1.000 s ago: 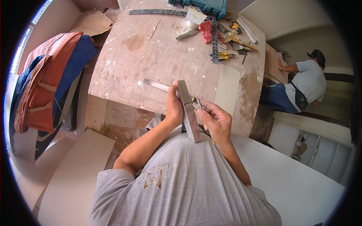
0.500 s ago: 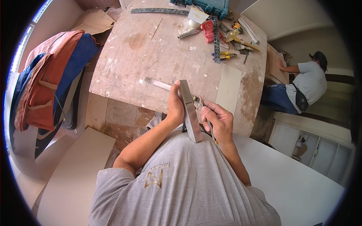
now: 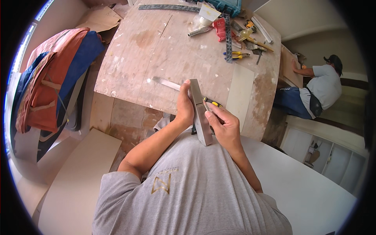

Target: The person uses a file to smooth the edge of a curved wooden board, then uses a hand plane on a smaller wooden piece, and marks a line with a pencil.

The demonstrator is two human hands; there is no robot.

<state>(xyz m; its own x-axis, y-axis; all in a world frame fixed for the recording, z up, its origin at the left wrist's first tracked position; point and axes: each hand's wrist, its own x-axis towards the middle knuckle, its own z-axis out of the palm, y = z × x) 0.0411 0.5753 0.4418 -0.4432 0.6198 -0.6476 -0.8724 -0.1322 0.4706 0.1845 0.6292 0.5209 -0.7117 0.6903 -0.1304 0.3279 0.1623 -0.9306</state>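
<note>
My left hand is closed around a long metal hand plane, held upright before my chest with its flat, slotted face turned up. In my right hand a thin metal tool is pinched between thumb and fingers. Its tip is at the slot across the plane; whether it touches cannot be made out. The rest of that tool is hidden by the hand. Just beyond the fingers lies a yellow-and-black handle on the worktable. A flat metal strip runs behind my left hand.
Pliers, a red packet, a hammer-like wooden handle and a dark metal square lie at the far right. A teal case stands behind. A co-worker leans over a board at right. Covered items stand left.
My right hand has shifted up and left, bringing the thin tool's tip to the plane's slot. The yellow-and-black handle shows more fully. The view has shifted slightly.
</note>
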